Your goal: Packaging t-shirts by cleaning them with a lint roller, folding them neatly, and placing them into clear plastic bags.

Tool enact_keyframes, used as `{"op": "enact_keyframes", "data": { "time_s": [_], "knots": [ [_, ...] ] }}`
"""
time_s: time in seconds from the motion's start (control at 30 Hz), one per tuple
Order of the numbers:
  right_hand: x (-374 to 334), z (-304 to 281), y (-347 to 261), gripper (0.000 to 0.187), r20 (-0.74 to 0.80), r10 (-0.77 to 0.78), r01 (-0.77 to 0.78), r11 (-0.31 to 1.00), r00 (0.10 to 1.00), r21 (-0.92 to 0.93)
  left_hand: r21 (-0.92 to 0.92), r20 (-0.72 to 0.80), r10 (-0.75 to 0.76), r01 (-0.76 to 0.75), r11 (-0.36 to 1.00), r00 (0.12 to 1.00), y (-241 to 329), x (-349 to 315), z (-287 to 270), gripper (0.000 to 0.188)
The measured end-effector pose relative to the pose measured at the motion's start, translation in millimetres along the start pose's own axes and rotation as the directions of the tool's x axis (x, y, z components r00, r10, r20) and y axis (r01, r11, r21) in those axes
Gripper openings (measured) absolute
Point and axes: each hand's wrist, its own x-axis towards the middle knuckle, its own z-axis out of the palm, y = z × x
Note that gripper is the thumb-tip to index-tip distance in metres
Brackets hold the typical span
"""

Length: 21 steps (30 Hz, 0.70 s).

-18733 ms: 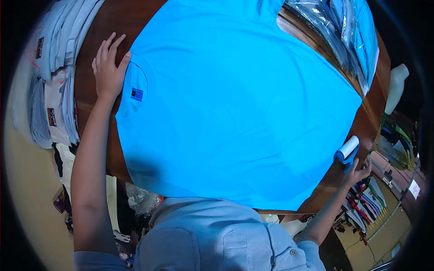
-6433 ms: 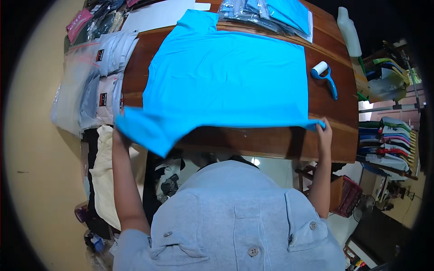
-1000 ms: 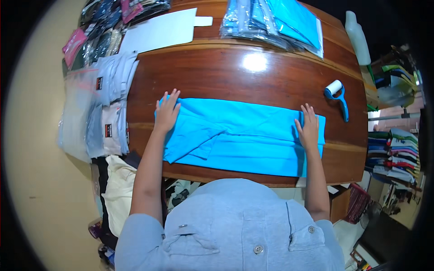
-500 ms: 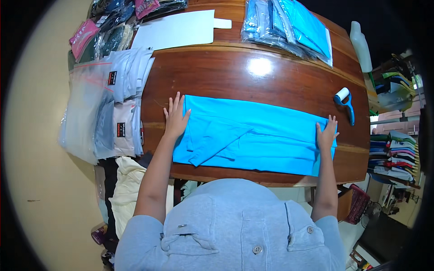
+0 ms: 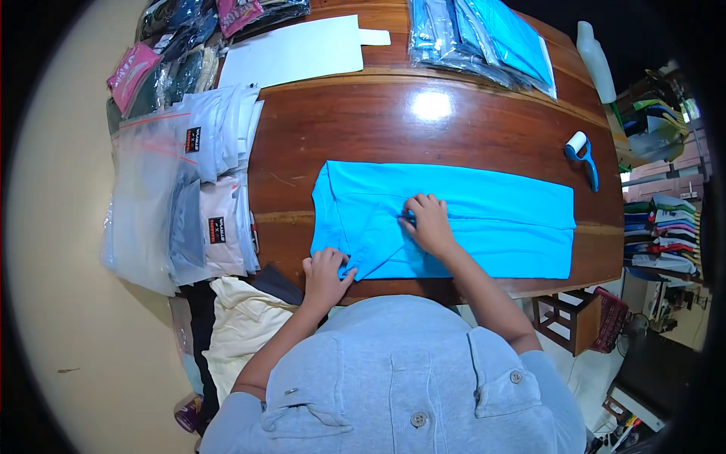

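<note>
A bright blue shirt (image 5: 499, 200) lies folded into a long rectangle on the wooden table, with what looks like a short sleeve turned over its left half. At the shirt's near left corner my left hand (image 5: 325, 278) is closed on the fabric, fingers curled and thumb toward the sleeve part. My right hand (image 5: 431, 225) rests over the middle of the shirt, its thumb and fingers pinching cloth at the sleeve's edge. The fingertips of both hands are partly hidden.
Bagged pale garments (image 5: 219, 212) and clear plastic bags (image 5: 144, 204) line the table's left side. A white board (image 5: 295, 53) and bagged blue garments (image 5: 484, 45) lie at the far side. A lint roller (image 5: 582, 159) sits at the right. A wooden stool (image 5: 569, 321) stands below.
Both hands have left the shirt's two ends. My left hand came nearer to its near left corner, my right hand moved left to the sleeve; both closed on cloth. The shirt shifted slightly right.
</note>
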Motion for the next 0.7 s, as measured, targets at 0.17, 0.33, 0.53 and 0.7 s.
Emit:
{"op": "enact_keyframes", "data": {
  "time_s": [0.17, 0.33, 0.53, 0.7],
  "knots": [
    [-4, -1, 20, 0.018, -0.023, 0.101, -0.088, 0.945, 0.995, 0.314, -0.176, 0.095, -0.023, 0.04, 0.984, 0.995, 0, 16, -21, 0.02],
    [-17, -2, 21, 0.025, -0.335, 0.284, -0.168, 0.927, 0.898, 0.334, -0.774, 0.003, -0.158, 0.103, 0.625, 0.987, -15, 98, -22, 0.035],
    [-19, 10, 18, 0.04, -0.3, 0.38, -0.316, 0.917, 0.875, 0.242, -0.518, 0.119, -0.309, 0.325, 0.791, 0.943, -24, 133, 18, 0.043],
    [-31, 7, 38, 0.046, -0.303, 0.236, -0.244, 0.97, 0.923, 0.012, -0.059, -0.229, -0.102, 0.091, 0.994, 0.968, -12, 113, 26, 0.035]
  ]
}}
